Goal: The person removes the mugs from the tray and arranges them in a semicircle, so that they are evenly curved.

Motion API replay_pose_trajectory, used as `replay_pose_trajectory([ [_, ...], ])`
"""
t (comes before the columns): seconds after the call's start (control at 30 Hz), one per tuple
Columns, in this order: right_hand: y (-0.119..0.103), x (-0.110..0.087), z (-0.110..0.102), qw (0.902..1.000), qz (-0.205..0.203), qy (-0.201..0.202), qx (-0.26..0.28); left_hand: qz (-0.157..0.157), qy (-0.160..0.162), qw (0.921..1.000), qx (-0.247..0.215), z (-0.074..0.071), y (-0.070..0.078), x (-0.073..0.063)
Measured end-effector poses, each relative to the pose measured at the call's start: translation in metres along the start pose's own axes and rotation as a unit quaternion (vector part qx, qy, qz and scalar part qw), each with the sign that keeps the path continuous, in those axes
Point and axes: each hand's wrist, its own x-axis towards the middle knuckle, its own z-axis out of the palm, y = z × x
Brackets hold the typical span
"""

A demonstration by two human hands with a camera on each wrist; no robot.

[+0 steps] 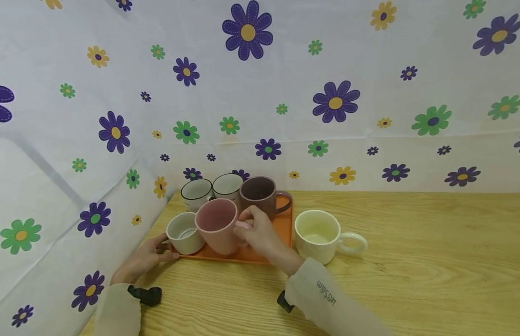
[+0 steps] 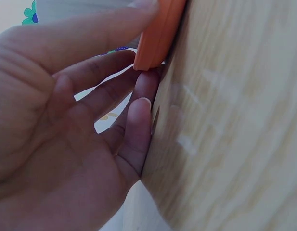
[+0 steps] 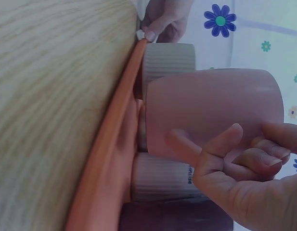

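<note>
My right hand (image 1: 261,233) pinches the handle of a pink mug (image 1: 218,228), which is upright over the front of an orange tray (image 1: 247,254). Whether the mug's base touches the tray I cannot tell. In the right wrist view the pink mug (image 3: 211,115) fills the middle, its handle hidden behind my fingers. My left hand (image 1: 144,256) grips the tray's front left corner, thumb on the rim; the left wrist view shows this orange corner (image 2: 155,43) close up. Just inside that corner stands a white ribbed cup (image 1: 186,238), left of the pink mug.
Two white mugs with dark rims, one left (image 1: 197,193) and one right (image 1: 228,186), stand at the tray's back beside a dark purple mug (image 1: 260,193). A cream mug (image 1: 318,233) stands on the wooden table (image 1: 432,261), right of the tray. Flowered cloth (image 1: 285,70) rises behind and left.
</note>
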Motion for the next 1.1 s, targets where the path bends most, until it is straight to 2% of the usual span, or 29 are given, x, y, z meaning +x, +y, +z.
replay_pose_trajectory([
  [0.23,-0.012,0.0,-0.01,0.9999,-0.01,0.011,-0.001,0.016,-0.003,0.9998,0.008,-0.001,-0.001,-0.001],
  [0.33,-0.018,-0.001,-0.016,0.9998,-0.009,0.017,-0.01,0.013,-0.003,0.9999,0.011,-0.002,0.0,-0.001],
  [0.43,-0.025,0.0,-0.022,0.9995,-0.004,0.025,-0.017,0.008,-0.002,0.9999,0.008,-0.002,0.0,0.0],
  [0.6,-0.036,0.001,-0.031,0.999,0.017,0.038,-0.015,0.019,-0.007,0.9998,0.007,-0.002,0.001,-0.001],
  [0.87,-0.046,-0.002,-0.046,0.9989,0.02,0.027,-0.033,0.01,-0.003,0.9999,0.002,-0.001,0.002,-0.001],
  [1.1,-0.057,-0.004,-0.063,0.9994,0.017,0.02,-0.022,0.016,-0.007,0.9998,-0.003,0.0,0.003,-0.001],
])
